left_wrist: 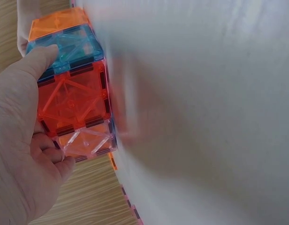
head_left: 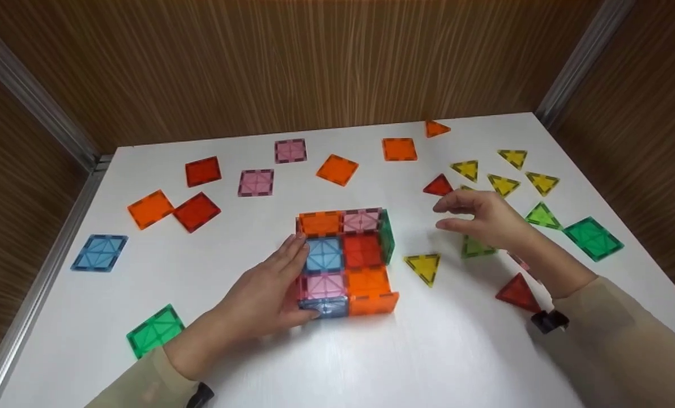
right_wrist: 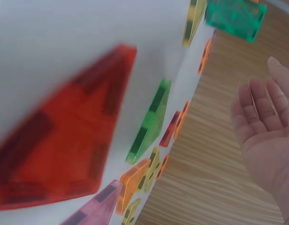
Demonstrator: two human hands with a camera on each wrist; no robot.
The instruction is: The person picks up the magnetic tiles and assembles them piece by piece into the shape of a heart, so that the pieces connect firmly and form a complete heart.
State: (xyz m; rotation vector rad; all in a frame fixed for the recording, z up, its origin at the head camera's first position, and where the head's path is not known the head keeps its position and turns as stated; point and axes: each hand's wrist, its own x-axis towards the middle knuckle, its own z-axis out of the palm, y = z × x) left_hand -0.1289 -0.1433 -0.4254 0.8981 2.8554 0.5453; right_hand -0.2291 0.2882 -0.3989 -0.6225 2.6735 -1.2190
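An open-topped box of magnetic tiles (head_left: 362,249) stands mid-table, with blue, red, pink and orange squares as its floor. My left hand (head_left: 261,289) holds its left side, thumb against the blue front wall tile (head_left: 333,307). In the left wrist view, fingers curl round the far corner by a pink tile (left_wrist: 86,139), beside a red wall tile (left_wrist: 74,103). A green tile (head_left: 387,235) stands upright at the right rear. Over the table to the right hovers my right hand (head_left: 490,218), holding nothing, its thumb and fingers apart. A yellow triangle (head_left: 424,267) lies between it and the box.
Loose square tiles lie left and behind, among them a blue square (head_left: 99,253), a green square (head_left: 156,331) and a pink square (head_left: 256,182). Several triangles surround the right hand, including a red triangle (head_left: 518,293). Wood-grain panels (head_left: 315,62) enclose the white table (head_left: 428,362).
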